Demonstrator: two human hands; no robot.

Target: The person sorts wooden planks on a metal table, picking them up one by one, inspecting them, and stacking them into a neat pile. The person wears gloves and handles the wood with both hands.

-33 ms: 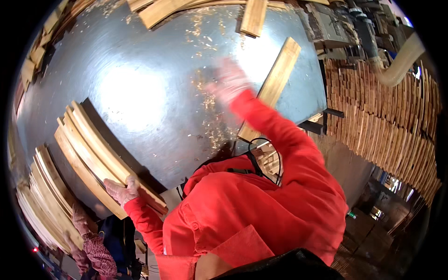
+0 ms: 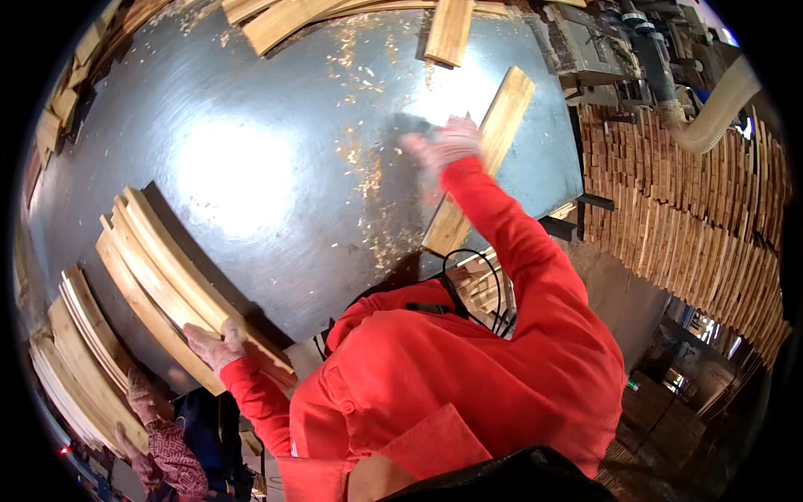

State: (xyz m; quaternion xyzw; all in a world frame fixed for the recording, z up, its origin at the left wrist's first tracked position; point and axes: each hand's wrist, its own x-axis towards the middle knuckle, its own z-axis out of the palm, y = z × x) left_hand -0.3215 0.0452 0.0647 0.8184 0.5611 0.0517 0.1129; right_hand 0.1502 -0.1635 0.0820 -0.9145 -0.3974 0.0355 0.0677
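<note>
My left hand (image 2: 216, 345), gloved, lies across the near end of a stack of long wooden boards (image 2: 163, 276) on the left of the metal table (image 2: 326, 167). Its thumb and fingers are spread on the wood. My right hand (image 2: 452, 142), also gloved and slightly blurred, is held out at the left side of a single wooden board (image 2: 502, 121). Its fingers are apart, with nothing visible in them. That board lies slanted near the table's right edge, and my right forearm passes over its lower part.
Wood shavings (image 2: 368, 171) are scattered down the table's middle. More boards (image 2: 280, 25) lie along the far edge, one short board (image 2: 450, 33) pointing toward me. At lower left, a co-worker's hands (image 2: 144, 397) touch another board stack (image 2: 84, 360). Tall stacked wood (image 2: 677, 217) stands at right.
My right hand has moved right and slightly nearer, to beside the single board. My left hand stays on the stack. At lower left, a board in the co-worker's stack has shifted.
</note>
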